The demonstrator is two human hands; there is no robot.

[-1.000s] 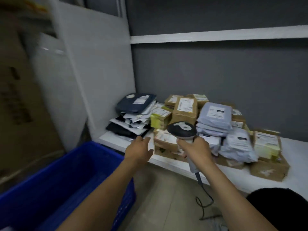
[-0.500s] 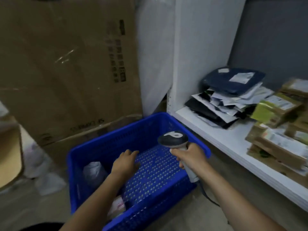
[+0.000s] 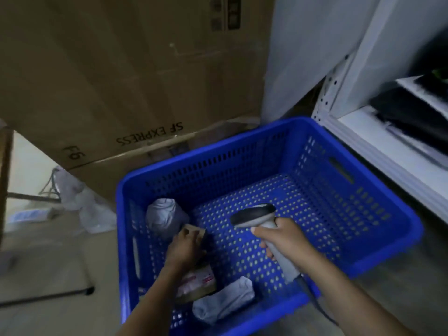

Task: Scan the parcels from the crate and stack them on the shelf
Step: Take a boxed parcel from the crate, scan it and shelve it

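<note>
By the left wall of the blue plastic crate [image 3: 218,166], the left hand [image 3: 183,249] has its grip on a small brown cardboard parcel [image 3: 194,232]. The right hand [image 3: 283,238] grips the grey handheld scanner [image 3: 254,214]. The parcel is probably light and stiff; hold opposite edges.

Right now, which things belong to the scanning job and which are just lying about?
Job: crate, scanner in right hand, brown box under left hand, grey bag, white bag, labelled box, shelf.
Lying about: big cardboard box, floor bags.

We have the crate [image 3: 218,170] on the floor [image 3: 60,263], the shelf [image 3: 358,127] right of it, a carton [image 3: 121,69] behind it, and parcels [image 3: 162,215] lying in its left half.
</note>
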